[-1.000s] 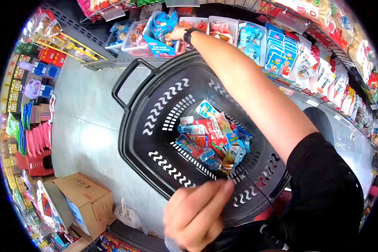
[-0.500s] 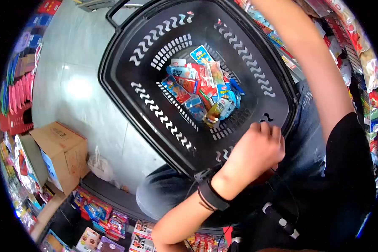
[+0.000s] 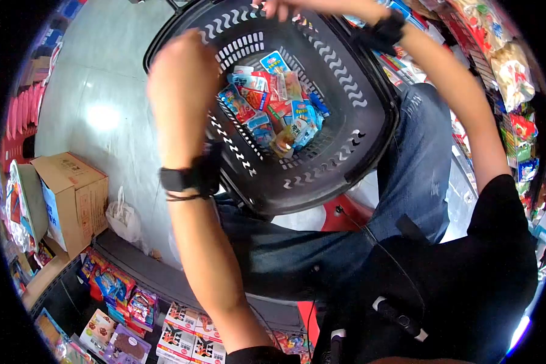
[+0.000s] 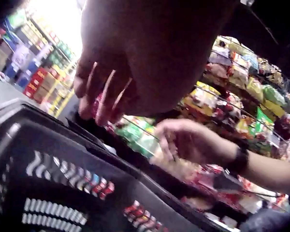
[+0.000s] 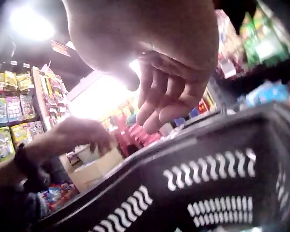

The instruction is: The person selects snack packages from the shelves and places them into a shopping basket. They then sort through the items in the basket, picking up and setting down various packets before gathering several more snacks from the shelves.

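Note:
A black plastic shopping basket (image 3: 340, 139) with wavy slots stands before the person's knees. On its floor lie several small snack packets (image 3: 273, 100) in blue, red and white. My left hand (image 3: 185, 91), blurred, is over the basket's left rim in the head view; in the left wrist view its fingers (image 4: 104, 104) hang loosely bent with nothing in them. At the top of the head view my right hand (image 3: 279, 8) is partly cut off, over the far side of the basket. The right wrist view has its fingers (image 5: 166, 99) relaxed and bare above the rim.
Shelves of bagged snacks (image 3: 515, 79) run along the right. At the left a cardboard box (image 3: 73, 194) stands on the floor beside a white plastic bag (image 3: 124, 215). A low shelf with boxed snacks (image 3: 185, 333) is at the bottom left.
My right hand has left the blue packets on the shelf and come back over the basket. The left hand has swung from the near side to the left rim. The head view has shifted.

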### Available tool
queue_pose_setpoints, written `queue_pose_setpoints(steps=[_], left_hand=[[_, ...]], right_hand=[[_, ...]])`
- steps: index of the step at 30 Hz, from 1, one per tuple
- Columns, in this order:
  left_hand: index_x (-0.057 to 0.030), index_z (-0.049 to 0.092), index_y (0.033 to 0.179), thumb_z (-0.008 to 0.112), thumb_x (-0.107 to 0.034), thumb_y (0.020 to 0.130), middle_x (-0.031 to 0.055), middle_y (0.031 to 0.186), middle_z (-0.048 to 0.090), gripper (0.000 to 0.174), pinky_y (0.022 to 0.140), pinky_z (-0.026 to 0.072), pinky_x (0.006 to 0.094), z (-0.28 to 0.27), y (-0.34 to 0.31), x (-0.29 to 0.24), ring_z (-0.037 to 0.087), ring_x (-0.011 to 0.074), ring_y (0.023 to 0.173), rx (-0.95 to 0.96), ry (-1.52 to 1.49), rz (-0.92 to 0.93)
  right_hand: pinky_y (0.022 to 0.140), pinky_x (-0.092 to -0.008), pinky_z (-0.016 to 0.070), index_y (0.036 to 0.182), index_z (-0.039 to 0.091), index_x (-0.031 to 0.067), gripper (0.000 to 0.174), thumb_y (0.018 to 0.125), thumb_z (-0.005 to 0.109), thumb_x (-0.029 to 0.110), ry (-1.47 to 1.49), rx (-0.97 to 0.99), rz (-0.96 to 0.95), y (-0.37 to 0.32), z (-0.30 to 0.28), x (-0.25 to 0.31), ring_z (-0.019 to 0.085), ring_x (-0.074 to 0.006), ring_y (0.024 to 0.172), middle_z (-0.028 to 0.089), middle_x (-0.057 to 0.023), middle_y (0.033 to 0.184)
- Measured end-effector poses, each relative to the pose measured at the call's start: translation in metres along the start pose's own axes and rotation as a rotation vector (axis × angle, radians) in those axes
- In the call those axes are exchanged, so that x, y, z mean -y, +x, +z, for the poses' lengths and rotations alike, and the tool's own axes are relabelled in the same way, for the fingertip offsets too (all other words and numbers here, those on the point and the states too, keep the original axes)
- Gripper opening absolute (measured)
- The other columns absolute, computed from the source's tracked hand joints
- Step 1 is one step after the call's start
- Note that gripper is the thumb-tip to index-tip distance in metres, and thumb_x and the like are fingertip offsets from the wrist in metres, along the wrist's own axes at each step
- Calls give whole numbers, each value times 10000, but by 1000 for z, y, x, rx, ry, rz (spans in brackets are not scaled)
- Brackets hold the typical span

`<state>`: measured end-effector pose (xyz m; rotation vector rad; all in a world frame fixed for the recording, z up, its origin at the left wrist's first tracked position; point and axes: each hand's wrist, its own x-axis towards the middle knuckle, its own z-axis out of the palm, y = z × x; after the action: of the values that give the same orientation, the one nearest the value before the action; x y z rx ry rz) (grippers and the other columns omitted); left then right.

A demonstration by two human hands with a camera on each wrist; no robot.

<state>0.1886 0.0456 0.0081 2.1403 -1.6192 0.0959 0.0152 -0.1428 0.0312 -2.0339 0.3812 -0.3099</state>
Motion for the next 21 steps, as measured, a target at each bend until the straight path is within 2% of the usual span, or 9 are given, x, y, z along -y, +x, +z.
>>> queue_pose_setpoints(steps=[2, 4, 6, 9, 12, 14, 17, 20, 21], left_hand=[[-24, 621, 939, 535, -173, 813, 206, 922, 648, 214, 723, 507, 485, -4, -8, 26, 628, 414, 791, -170, 334, 5], [-17, 604, 984, 517, -181, 823, 235, 977, 631, 247, 738, 517, 490, 0, -22, 28, 632, 446, 812, -113, 446, -190], [-6, 597, 1001, 489, -174, 832, 271, 978, 615, 261, 755, 526, 481, 7, -25, 39, 637, 451, 836, 131, 340, -249], [7, 593, 1015, 450, -176, 852, 312, 980, 600, 284, 778, 533, 469, 23, -26, 54, 640, 459, 852, 300, 266, -241], [49, 575, 1038, 476, -203, 856, 348, 983, 598, 327, 818, 518, 471, 41, -24, 66, 644, 442, 878, 341, 283, -192], [58, 553, 1015, 564, -238, 829, 294, 941, 645, 350, 890, 484, 479, 65, -24, 86, 643, 419, 913, 274, 311, -176], [61, 600, 1068, 544, -232, 851, 257, 1018, 650, 369, 917, 464, 506, 88, -11, 106, 652, 393, 927, 458, 354, -180], [24, 650, 1060, 531, -272, 857, 211, 1064, 656, 378, 917, 418, 599, 100, -12, 128, 652, 380, 959, 529, 470, -22], [22, 654, 1049, 533, -269, 848, 205, 1056, 661, 374, 901, 415, 615, 93, -9, 116, 656, 372, 956, 526, 457, -108]], right_hand=[[653, -423, 523, 976, 621, 4, 318, 863, 571, 297, -127, 214, 196, -1, 44, -53, 656, -342, 740, 663, -183, 871], [643, -445, 520, 930, 637, -6, 252, 821, 586, 216, -653, 285, -229, -8, 78, -119, 649, -368, 746, 664, -198, 849], [662, -453, 518, 888, 651, -18, 207, 771, 588, 141, -957, 547, 143, -12, 109, -146, 647, -376, 771, 658, -216, 820], [688, -452, 516, 887, 668, -9, 212, 731, 603, 119, -968, 826, 261, -5, 149, -177, 651, -375, 807, 663, -224, 830], [725, -436, 506, 926, 672, 5, 266, 734, 627, 183, -623, 538, 208, -29, 185, -228, 649, -359, 807, 671, -209, 851], [695, -457, 483, 928, 665, 24, 267, 757, 588, 213, -671, 706, 300, -39, 207, -237, 639, -349, 764, 668, -190, 820], [658, -456, 477, 869, 662, 28, 227, 754, 580, 206, -638, 751, 193, -76, 230, -265, 637, -334, 733, 656, -176, 774], [661, -441, 493, 1039, 640, 45, 332, 724, 658, 148, -620, 621, 139, -99, 238, -273, 650, -315, 735, 681, -139, 816], [674, -434, 495, 1078, 627, 47, 382, 712, 677, 147, -570, 703, 285, -94, 235, -265, 654, -305, 759, 684, -139, 843]])
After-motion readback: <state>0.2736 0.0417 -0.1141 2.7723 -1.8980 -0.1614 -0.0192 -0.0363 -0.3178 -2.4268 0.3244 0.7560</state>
